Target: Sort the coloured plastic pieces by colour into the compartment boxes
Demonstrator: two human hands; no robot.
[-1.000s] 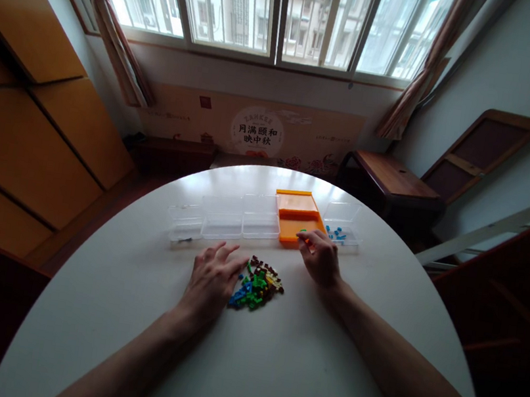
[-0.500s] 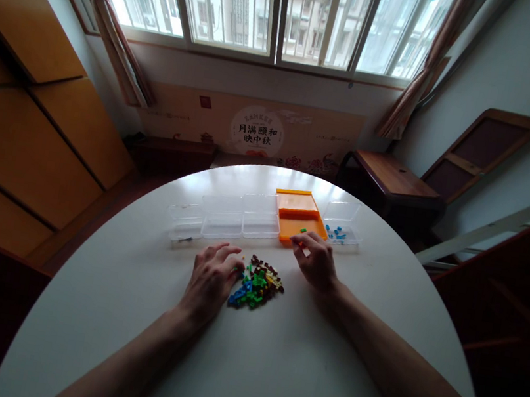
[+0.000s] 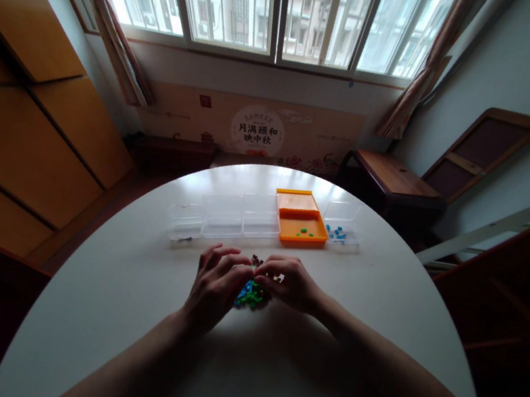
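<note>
Over a pile of small building blocks (image 3: 253, 297), mostly blue and green with some brown and pale yellow, my two hands come together. My left hand (image 3: 219, 279) is closed, thumb and index finger pinched at the pile's upper edge. Fingertips of my right hand (image 3: 288, 283) are pinched too, nearly touching the left ones. Whatever sits between the fingertips is too small to make out. Beyond the hands lies an open orange box (image 3: 289, 236) with a few green blocks (image 3: 304, 231) in it. My right hand covers part of the pile.
Several clear plastic boxes with lids raised stand in a row, such as one clear box (image 3: 261, 226) left of the orange one. Blue blocks (image 3: 337, 232) lie in the clear box at right. All rest on a round white table (image 3: 127, 324).
My right hand has moved from the orange box back to the pile, beside my left hand. More green blocks show in the orange box. My left fingers have closed toward the right ones.
</note>
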